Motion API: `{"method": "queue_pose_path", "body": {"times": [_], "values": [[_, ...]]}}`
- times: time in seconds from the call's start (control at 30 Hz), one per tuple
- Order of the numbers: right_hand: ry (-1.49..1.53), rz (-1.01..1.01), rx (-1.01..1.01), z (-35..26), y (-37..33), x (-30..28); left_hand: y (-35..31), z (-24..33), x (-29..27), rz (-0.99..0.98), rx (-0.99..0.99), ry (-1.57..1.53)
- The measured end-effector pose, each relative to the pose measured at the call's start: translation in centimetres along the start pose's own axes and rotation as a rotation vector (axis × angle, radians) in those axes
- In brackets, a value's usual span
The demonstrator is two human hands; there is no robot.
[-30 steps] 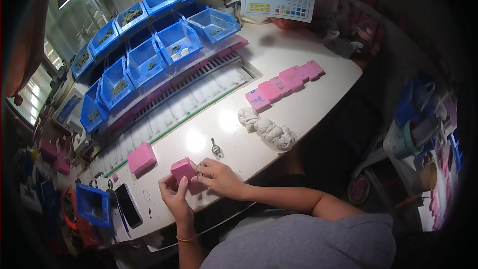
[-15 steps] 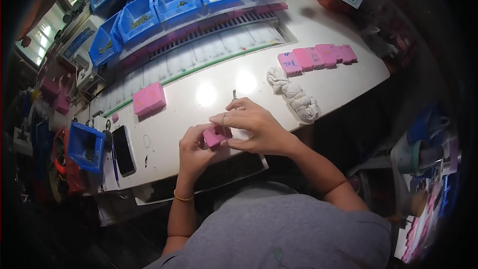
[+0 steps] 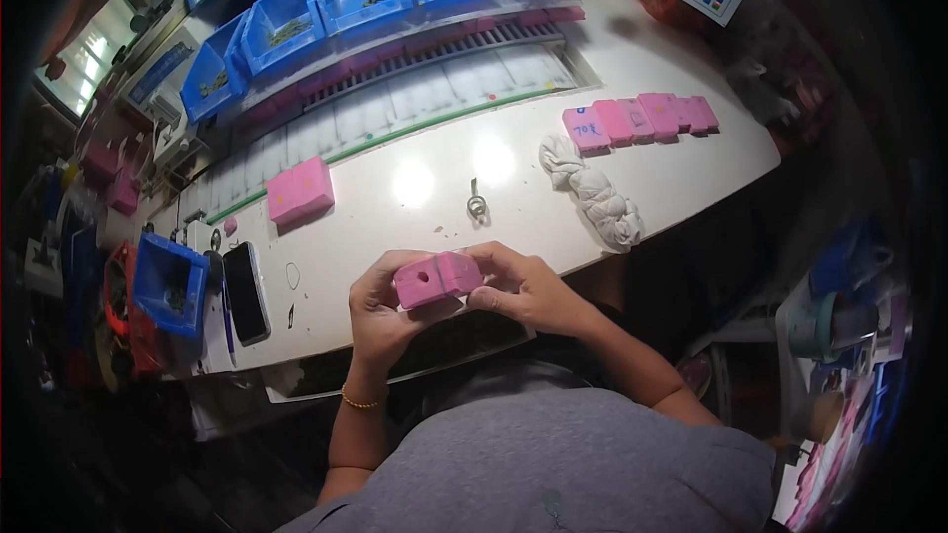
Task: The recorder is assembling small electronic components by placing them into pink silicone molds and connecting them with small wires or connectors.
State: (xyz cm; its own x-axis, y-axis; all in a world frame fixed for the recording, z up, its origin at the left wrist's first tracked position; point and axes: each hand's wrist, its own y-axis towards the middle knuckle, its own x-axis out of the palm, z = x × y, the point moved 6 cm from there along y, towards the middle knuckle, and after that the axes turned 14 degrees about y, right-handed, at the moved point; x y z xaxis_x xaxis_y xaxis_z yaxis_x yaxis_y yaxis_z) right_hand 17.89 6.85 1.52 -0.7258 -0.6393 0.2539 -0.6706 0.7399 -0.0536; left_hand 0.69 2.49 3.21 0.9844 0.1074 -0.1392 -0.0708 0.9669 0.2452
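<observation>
my left hand (image 3: pixel 380 314) and right hand (image 3: pixel 523 291) grip a pink block (image 3: pixel 430 286) at the tabletop's (image 3: pixel 351 237) near edge, seemingly steadying it; next wants even pressure.

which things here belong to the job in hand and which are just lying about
Likely the job's:
pink block, between left hand and right hand
pink block pair
pink block row

Probably just lying about:
phone
purple stick
white cloth

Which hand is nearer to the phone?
Left. The left hand is to the right of the phone, apart from it; the right hand is farther right, at the right end of the pink block.
</observation>
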Motion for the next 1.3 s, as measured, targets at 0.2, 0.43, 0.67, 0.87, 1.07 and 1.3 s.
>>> {"method": "queue_pose_path", "body": {"times": [0.2, 0.43, 0.67, 0.87, 1.07, 1.3], "values": [[0.414, -0.098, 0.032, 2.8, -0.9, 1.0, -0.3, 0.6, 0.4, 0.056, -0.013, -0.091], [0.614, 0.075, -0.052, 4.1, -2.4, 2.2, -0.5, 1.1, 0.9, 0.164, 0.044, 0.042], [0.725, 0.322, -0.137, 4.6, -3.1, -0.7, 0.2, 1.8, 0.0, 0.148, -0.012, 0.111], [-0.239, -0.065, -0.205, -1.3, -1.6, 0.4, 0.8, 1.8, 1.5, -0.235, -0.034, 0.184], [0.097, 0.198, -0.232, 2.8, -0.5, 0.4, 0.7, 0.6, 2.5, 0.071, 0.000, 0.355], [-0.339, -0.039, -0.163, 0.5, 1.4, -0.1, 0.3, -0.7, -1.0, 0.242, -0.058, 0.874]]}}
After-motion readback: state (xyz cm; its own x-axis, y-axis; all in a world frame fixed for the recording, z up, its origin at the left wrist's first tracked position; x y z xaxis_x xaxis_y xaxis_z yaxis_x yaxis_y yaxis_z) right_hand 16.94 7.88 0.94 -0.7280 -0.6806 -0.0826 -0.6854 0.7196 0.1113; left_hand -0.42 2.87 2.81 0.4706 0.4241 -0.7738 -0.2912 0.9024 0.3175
